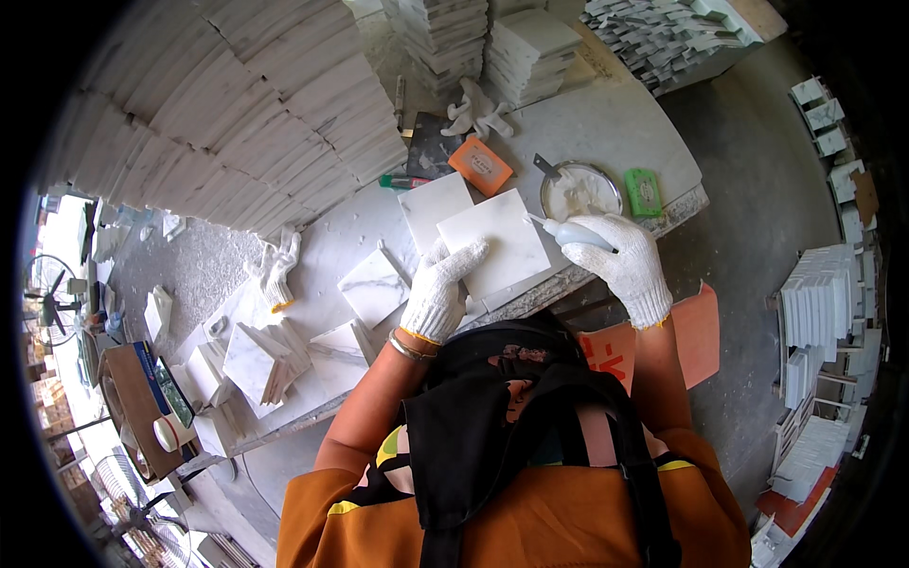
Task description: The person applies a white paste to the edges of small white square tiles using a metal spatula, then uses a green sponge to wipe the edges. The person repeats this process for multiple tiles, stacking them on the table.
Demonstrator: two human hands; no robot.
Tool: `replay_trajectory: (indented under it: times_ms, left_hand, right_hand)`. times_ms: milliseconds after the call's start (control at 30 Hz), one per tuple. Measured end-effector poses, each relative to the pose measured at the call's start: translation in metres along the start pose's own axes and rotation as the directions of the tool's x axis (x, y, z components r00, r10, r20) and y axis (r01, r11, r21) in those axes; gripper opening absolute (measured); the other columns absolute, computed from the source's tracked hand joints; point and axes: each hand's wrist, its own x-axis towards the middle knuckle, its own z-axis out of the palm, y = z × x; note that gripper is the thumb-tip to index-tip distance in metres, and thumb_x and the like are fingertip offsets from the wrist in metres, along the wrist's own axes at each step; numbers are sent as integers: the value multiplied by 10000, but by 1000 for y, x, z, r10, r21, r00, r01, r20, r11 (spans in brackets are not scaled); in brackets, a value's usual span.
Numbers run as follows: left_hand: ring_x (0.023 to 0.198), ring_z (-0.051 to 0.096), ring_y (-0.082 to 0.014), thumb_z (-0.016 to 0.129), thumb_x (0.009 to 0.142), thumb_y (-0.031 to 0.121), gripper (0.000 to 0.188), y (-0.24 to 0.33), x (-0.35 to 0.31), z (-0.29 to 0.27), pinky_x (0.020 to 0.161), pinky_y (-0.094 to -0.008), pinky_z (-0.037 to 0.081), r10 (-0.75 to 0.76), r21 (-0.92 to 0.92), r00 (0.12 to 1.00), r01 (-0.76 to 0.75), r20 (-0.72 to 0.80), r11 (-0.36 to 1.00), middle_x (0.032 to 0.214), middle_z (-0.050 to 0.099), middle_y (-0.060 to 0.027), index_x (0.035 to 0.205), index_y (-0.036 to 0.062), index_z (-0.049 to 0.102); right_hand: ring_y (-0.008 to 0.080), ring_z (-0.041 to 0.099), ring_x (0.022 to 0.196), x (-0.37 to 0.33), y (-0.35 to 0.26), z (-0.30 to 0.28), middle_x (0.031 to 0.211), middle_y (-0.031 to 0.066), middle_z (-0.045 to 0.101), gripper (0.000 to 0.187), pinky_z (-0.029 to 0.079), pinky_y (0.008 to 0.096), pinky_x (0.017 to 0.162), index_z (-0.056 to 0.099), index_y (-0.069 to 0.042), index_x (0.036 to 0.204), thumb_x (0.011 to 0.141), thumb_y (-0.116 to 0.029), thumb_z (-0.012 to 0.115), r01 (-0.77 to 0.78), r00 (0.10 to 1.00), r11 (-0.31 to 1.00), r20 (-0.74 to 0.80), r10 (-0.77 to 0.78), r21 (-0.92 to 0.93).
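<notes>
My left hand [437, 292], in a white knit glove, grips the near left edge of a square white marble tile [497, 244], its thumb lying on the top face. My right hand [625, 265], gloved the same way, is closed around a small pale squeeze bottle [579, 237]. The bottle's thin nozzle points left, close to the tile's right edge. Behind the held tile lies another white tile [434, 206]. A grey-veined tile [375, 287] sits just left of my left hand. Beyond the bottle stands a round metal dish [579, 189] of white paste, with a scraper [546, 167] at its rim.
A green box [643, 192] and an orange box [481, 166] rest on the stone table. Loose white gloves [275, 270] lie left. Tall stacks of marble tiles [275, 85] line the far side; smaller tile groups [265, 364] stand left. An orange sheet [696, 336] hangs below the table edge.
</notes>
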Motion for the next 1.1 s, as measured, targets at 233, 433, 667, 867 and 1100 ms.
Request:
replay_trajectory:
  times_ms: [233, 433, 667, 867, 1100]
  left_hand:
    - [1044, 649, -181, 682, 906, 41, 324, 1, -1, 0, 942, -319, 512, -16, 2, 1000, 16, -3, 1000, 1145, 676, -83, 1220, -7, 615]
    - [1078, 656, -210, 659, 905, 12, 398, 2, -1, -1, 981, -339, 513, -18, 7, 1000, 18, -3, 1000, 1172, 668, -105, 1288, -31, 559]
    - [1069, 644, -184, 657, 919, 27, 363, 4, -2, 4, 954, -323, 513, 0, -1, 1000, 0, 10, 1000, 1170, 662, -86, 1269, -18, 569]
    - [1056, 641, -180, 644, 932, 32, 332, 1, -1, 1, 944, -323, 515, -17, 4, 1000, 18, -13, 1000, 1149, 655, -78, 1253, -14, 573]
    - [1075, 634, -190, 642, 930, 26, 356, 2, 3, 3, 964, -329, 508, -31, -13, 999, 30, -42, 999, 1176, 647, -89, 1272, -26, 560]
  right_hand:
    - [232, 699, 915, 0, -3, -2, 1024, 161, 721, 365, 543, 333, 818, 713, 21, 1117, 805, -149, 797, -42, 999, 999, 11, 42, 32]
    - [257, 714, 863, 1, 4, -1, 980, 160, 734, 312, 541, 329, 766, 723, -16, 1100, 830, -161, 779, 19, 998, 999, -61, -16, 51]
    - [177, 667, 918, 4, 18, -11, 1039, 131, 719, 361, 524, 311, 835, 675, 9, 1175, 877, -180, 755, -130, 961, 971, -216, 173, 201]
    - [151, 640, 947, 15, 42, -26, 1031, 97, 706, 377, 511, 295, 838, 664, 4, 1189, 885, -202, 747, -135, 930, 971, -312, 193, 196]
    - [133, 626, 983, 46, 82, -26, 1053, 71, 705, 391, 488, 286, 898, 652, 26, 1198, 880, -185, 737, -208, 930, 953, -257, 262, 219]
